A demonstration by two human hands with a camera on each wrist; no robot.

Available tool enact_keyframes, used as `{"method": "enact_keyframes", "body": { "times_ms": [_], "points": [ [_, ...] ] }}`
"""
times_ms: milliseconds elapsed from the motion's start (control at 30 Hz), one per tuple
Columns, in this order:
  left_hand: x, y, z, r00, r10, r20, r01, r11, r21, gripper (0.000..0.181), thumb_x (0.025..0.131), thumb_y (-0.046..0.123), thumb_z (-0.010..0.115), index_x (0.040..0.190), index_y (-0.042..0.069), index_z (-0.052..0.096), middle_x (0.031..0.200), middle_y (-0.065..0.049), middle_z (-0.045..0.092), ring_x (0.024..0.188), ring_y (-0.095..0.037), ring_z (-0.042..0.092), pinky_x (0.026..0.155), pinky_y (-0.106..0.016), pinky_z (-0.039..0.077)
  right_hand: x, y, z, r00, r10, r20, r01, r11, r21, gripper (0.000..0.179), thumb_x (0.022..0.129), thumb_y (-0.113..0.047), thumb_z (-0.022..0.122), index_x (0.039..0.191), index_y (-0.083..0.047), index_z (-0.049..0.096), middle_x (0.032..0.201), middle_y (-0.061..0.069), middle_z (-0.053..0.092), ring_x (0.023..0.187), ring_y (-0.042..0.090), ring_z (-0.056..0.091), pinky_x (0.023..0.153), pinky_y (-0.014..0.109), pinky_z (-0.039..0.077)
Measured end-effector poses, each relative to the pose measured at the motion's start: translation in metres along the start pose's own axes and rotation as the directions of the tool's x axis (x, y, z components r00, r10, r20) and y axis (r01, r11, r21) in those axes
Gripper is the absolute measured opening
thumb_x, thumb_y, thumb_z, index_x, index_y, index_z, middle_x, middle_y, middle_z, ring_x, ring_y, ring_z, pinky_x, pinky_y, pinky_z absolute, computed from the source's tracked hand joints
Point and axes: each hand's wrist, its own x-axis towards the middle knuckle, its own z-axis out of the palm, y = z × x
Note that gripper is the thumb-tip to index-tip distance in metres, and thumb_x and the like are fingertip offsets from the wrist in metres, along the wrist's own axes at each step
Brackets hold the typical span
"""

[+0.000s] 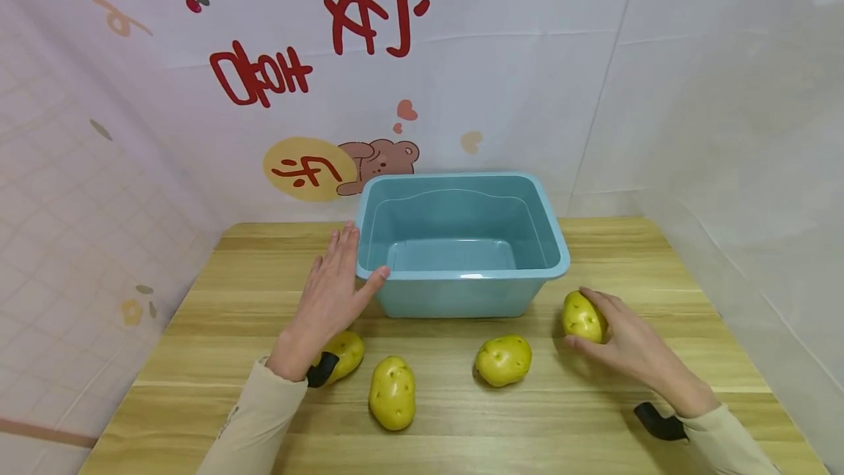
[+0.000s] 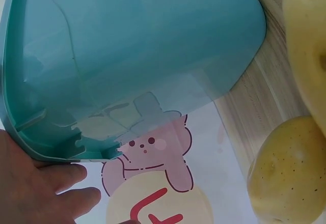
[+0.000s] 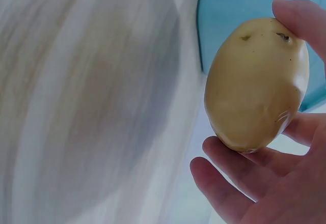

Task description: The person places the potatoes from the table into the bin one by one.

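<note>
Head view shows me the left hand (image 1: 332,286), fingers straight, against the glossy plastic tub (image 1: 458,295), while the right hand (image 1: 626,337) grips a smooth, pitted, oval potato (image 1: 581,317).

The tub (image 1: 455,299) stood on the table (image 1: 461,446); around it, the first potato (image 1: 582,317) was at four o'clock, second potato (image 1: 504,361) at five, third potato (image 1: 392,393) at seven, fourth potato (image 1: 349,352) at eight.

A teal plastic tub (image 2: 153,35) sweeps from nine o'clock round to one. At eight, the left hand (image 2: 33,191) touches its rim (image 2: 30,150). One potato (image 2: 305,35) is cropped at two; a second potato (image 2: 288,173) sits at four. At six, a pink cartoon bear (image 2: 147,155) tops a cream disc (image 2: 153,183).
</note>
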Motion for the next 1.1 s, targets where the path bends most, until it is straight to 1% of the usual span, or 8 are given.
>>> {"method": "enact_keyframes", "body": {
  "times_ms": [133, 367, 433, 533, 667, 933, 1033, 1100],
  "points": [
    [0.0, 0.0, 0.0, 1.0, 0.001, 0.005, -0.001, 1.0, 0.003, 0.097, 0.102, 0.069, 0.041, 0.165, 0.001, 0.012, 0.174, -0.012, 0.007, 0.159, -0.036, 0.006, 0.119, -0.07, 0.017, -0.002, -0.001, -0.007, 1.0, 0.008, -0.019, -0.007, 1.0, 0.017, 0.095, 0.085, -0.05, 0.083, 0.153, 0.002, 0.042, 0.143, 0.033, 0.051, 0.122, 0.052, 0.056, 0.088, 0.069, 0.051],
    [0.0, 0.0, 0.001, 1.0, -0.001, 0.007, 0.001, 1.0, 0.005, 0.097, 0.102, 0.069, 0.041, 0.165, 0.001, 0.011, 0.173, -0.013, 0.007, 0.159, -0.036, 0.006, 0.12, -0.069, 0.016, -0.004, -0.005, -0.02, 0.999, 0.052, -0.012, -0.051, 0.997, 0.054, 0.096, 0.088, -0.048, 0.082, 0.156, 0.003, 0.038, 0.142, 0.033, 0.051, 0.117, 0.047, 0.057, 0.083, 0.061, 0.054],
    [0.0, 0.001, 0.0, 1.0, 0.0, 0.006, 0.0, 1.0, 0.008, 0.097, 0.103, 0.069, 0.041, 0.165, 0.001, 0.012, 0.173, -0.013, 0.007, 0.159, -0.036, 0.006, 0.12, -0.069, 0.017, -0.005, -0.007, -0.024, 0.998, 0.058, -0.019, -0.057, 0.997, 0.059, 0.096, 0.088, -0.048, 0.082, 0.156, 0.003, 0.037, 0.143, 0.033, 0.05, 0.119, 0.048, 0.056, 0.084, 0.063, 0.053],
    [0.0, 0.001, 0.0, 1.0, 0.001, 0.006, -0.001, 1.0, 0.009, 0.097, 0.103, 0.069, 0.041, 0.165, 0.0, 0.011, 0.173, -0.013, 0.007, 0.159, -0.037, 0.006, 0.12, -0.069, 0.017, -0.005, -0.008, -0.028, 0.998, 0.047, -0.049, -0.044, 0.997, 0.07, 0.095, 0.088, -0.045, 0.082, 0.156, 0.004, 0.037, 0.143, 0.033, 0.05, 0.12, 0.049, 0.055, 0.086, 0.065, 0.051],
    [0.001, 0.001, -0.001, 1.0, 0.004, 0.004, -0.004, 1.0, 0.016, 0.098, 0.103, 0.069, 0.041, 0.165, 0.0, 0.011, 0.173, -0.014, 0.007, 0.159, -0.037, 0.006, 0.119, -0.069, 0.017, -0.005, -0.011, -0.034, 0.996, 0.04, -0.086, -0.033, 0.996, 0.079, 0.095, 0.088, -0.043, 0.083, 0.157, 0.003, 0.037, 0.142, 0.032, 0.05, 0.117, 0.046, 0.056, 0.085, 0.064, 0.051],
    [0.001, 0.001, -0.001, 1.0, 0.002, 0.007, -0.002, 1.0, 0.026, 0.098, 0.102, 0.069, 0.04, 0.165, 0.0, 0.011, 0.173, -0.014, 0.007, 0.159, -0.037, 0.005, 0.119, -0.069, 0.018, -0.003, -0.016, -0.047, 0.99, 0.034, -0.134, -0.024, 0.997, 0.077, 0.093, 0.087, -0.041, 0.084, 0.157, 0.0, 0.039, 0.136, 0.027, 0.055, 0.104, 0.035, 0.057, 0.076, 0.046, 0.05],
    [0.001, 0.001, 0.0, 1.0, -0.001, 0.007, 0.001, 1.0, 0.025, 0.098, 0.102, 0.07, 0.04, 0.165, 0.0, 0.011, 0.173, -0.014, 0.007, 0.159, -0.037, 0.005, 0.119, -0.069, 0.018, -0.002, -0.018, -0.051, 0.988, 0.034, -0.153, -0.022, 0.997, 0.077, 0.092, 0.087, -0.039, 0.085, 0.156, 0.0, 0.04, 0.135, 0.026, 0.056, 0.103, 0.034, 0.058, 0.076, 0.041, 0.05],
    [0.001, 0.0, 0.0, 1.0, -0.002, 0.007, 0.001, 1.0, 0.023, 0.098, 0.102, 0.07, 0.04, 0.165, 0.0, 0.011, 0.173, -0.014, 0.007, 0.159, -0.037, 0.005, 0.119, -0.069, 0.017, -0.001, -0.019, -0.054, 0.986, 0.035, -0.16, -0.022, 0.996, 0.086, 0.091, 0.087, -0.038, 0.084, 0.157, 0.0, 0.039, 0.137, 0.027, 0.055, 0.105, 0.036, 0.059, 0.077, 0.038, 0.049]
  ]
}}
